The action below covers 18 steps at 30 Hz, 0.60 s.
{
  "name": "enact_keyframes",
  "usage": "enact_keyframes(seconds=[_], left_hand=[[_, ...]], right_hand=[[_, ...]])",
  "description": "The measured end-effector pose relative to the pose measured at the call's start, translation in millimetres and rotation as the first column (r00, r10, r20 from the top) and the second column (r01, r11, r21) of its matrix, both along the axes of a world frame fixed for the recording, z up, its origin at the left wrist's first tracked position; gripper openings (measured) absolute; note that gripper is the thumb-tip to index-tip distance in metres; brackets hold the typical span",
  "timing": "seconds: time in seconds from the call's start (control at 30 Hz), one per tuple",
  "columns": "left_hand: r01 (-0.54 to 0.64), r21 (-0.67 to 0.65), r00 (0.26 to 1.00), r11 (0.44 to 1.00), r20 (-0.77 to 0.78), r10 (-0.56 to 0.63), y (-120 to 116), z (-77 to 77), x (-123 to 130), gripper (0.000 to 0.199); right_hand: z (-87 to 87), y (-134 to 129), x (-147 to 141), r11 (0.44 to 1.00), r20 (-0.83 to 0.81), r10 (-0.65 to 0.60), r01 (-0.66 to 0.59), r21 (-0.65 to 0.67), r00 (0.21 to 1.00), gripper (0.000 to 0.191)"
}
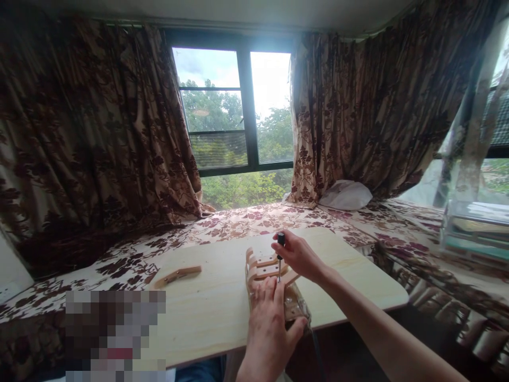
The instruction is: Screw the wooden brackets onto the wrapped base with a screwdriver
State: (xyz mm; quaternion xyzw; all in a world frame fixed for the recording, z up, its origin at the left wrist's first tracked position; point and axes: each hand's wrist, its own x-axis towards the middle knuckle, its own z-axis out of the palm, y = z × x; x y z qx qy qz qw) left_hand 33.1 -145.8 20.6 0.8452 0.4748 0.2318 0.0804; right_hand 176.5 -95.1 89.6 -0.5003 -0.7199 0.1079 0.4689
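My right hand [296, 255] grips the black handle of an upright screwdriver [280, 240]. The shaft's tip points down at a wooden slatted piece [263, 271] with curved ends and dark screw holes. My left hand [267, 315] lies over the near part of this piece and holds it, fingertips close to the screwdriver's tip, thumb out to the right. Under and beside the left hand shows a brown part in clear plastic wrap [296, 310]. The exact contact of the tip is hidden by the fingers.
A loose curved wooden piece [181, 275] lies on the left of the pale wooden tabletop [214, 313]. Behind stretches a flower-patterned cover [238, 217] below a window, with a white bag [345, 194] on it. Clear plastic drawers [473, 233] stand far right.
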Motion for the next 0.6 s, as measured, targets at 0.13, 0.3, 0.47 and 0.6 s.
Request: enact_keyframes(seconds=[0.13, 0.3, 0.47, 0.6], left_hand=[[-0.002, -0.011, 1.000, 1.000, -0.008, 0.002, 0, 1.0, 0, 0.070], [-0.006, -0.020, 1.000, 1.000, -0.023, 0.006, 0, 1.5, 0, 0.070], [0.001, -0.018, 1.000, 1.000, -0.031, -0.002, 0, 3.6, 1, 0.070], [0.001, -0.013, 0.999, 1.000, -0.037, -0.001, 0, 3.9, 0, 0.070]], right_hand=[[0.7, 1, 2, 1.000, 0.005, 0.003, -0.003, 0.001, 1.000, 0.030], [8.0, -1, 7, 0.996, 0.081, 0.089, -0.088, -0.006, 0.993, 0.033], [11.2, -1, 8, 0.996, 0.158, 0.088, -0.090, 0.005, 0.983, 0.032], [17.5, 0, 8, 0.999, 0.238, 0.032, -0.041, 0.034, 0.971, 0.032]])
